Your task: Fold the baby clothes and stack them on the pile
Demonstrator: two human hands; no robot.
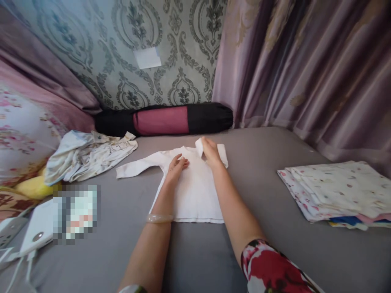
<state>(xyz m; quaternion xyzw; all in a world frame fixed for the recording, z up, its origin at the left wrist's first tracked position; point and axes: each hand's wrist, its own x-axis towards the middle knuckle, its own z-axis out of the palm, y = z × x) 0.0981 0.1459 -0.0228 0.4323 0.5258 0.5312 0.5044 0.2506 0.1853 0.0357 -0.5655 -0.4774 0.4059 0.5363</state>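
A small white long-sleeved shirt (195,191) lies flat on the grey bed sheet (262,162), its left sleeve stretched out toward the left. My left hand (177,165) rests flat on the shirt's chest near the collar, fingers together and stretched out. My right hand (210,152) grips the shirt's right sleeve (199,146), which is folded in over the shoulder. A pale bangle sits on my left wrist.
A crumpled heap of light clothes (88,154) lies at the left. A stack of folded patterned cloths (339,191) sits at the right. A black and pink bolster (165,119) lies along the wall. White devices with cables (33,232) rest at the near left.
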